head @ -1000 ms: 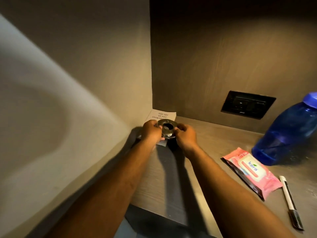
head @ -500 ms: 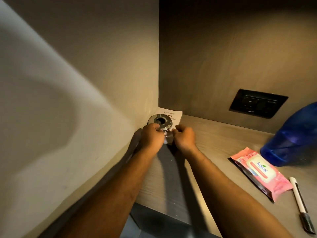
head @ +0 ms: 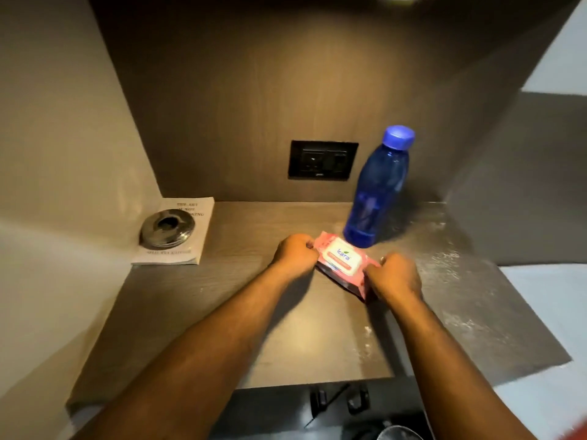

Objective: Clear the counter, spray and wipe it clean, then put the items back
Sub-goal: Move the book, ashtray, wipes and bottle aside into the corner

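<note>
Head view: worktop [head: 222,312] walled left and back, front edge free, bare room lower centre. Wipes pack [head: 341,260] mid-frame, touching blue bottle [head: 378,192] base, long axis upper-left to lower-right. Left hand [head: 297,254] pinches upper-left end, right hand [head: 394,276] clamps lower-right end. Book [head: 187,236] with metal ashtray [head: 166,228], left corner.

Left hand [head: 297,253], right hand [head: 394,276] clenched

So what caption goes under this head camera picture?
Both hands, left and right, hold the pink wet-wipes pack beside the blue bottle.
</note>
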The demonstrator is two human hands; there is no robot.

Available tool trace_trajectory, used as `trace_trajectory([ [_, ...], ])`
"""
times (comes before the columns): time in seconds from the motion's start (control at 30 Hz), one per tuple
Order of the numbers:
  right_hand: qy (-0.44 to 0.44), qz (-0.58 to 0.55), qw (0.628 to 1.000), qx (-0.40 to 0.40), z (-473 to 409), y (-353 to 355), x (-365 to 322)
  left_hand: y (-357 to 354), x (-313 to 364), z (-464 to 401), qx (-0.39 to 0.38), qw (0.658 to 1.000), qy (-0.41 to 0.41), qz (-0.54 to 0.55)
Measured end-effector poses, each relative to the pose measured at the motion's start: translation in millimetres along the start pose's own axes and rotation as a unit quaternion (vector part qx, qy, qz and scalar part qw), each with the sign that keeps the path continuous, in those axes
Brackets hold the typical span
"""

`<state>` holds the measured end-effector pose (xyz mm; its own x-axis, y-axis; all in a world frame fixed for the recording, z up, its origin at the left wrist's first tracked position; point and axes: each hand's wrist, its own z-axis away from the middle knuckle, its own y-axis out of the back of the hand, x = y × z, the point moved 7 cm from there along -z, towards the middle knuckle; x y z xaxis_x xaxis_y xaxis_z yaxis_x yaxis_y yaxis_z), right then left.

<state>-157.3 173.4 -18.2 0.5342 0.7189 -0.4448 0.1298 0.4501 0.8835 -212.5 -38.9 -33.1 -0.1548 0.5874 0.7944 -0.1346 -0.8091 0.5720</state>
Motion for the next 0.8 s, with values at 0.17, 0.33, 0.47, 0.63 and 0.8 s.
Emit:
trace_trajectory([
  [0.17, -0.01, -0.03, 0.999, -0.037, 5.3, -11.4, -4.4, -12.5, 4.8, -5.5, -0.01, 0.998, 0.047, 0.051],
  [0.33, 0.016, -0.188, 0.979, -0.083, 11.3, -30.3, -28.1, 13.4, -13.5, -4.3, 0.06, 0.977, 0.093, 0.185],
  [0.47, 0.049, -0.231, 0.964, -0.123, 24.2, -54.5, -75.9, 53.8, -29.9, 0.1, 0.113, 0.963, 0.099, 0.223],
  [0.63, 0.056, -0.381, 0.906, -0.176, 47.9, -85.4, -153.0, 135.0, -51.8, -2.1, 0.191, 0.947, 0.073, 0.247],
  [0.8, 0.07, -0.461, 0.851, -0.243, 67.3, -114.7, -237.8, 225.2, -77.8, 5.5, 0.26, 0.945, 0.062, 0.19],
])
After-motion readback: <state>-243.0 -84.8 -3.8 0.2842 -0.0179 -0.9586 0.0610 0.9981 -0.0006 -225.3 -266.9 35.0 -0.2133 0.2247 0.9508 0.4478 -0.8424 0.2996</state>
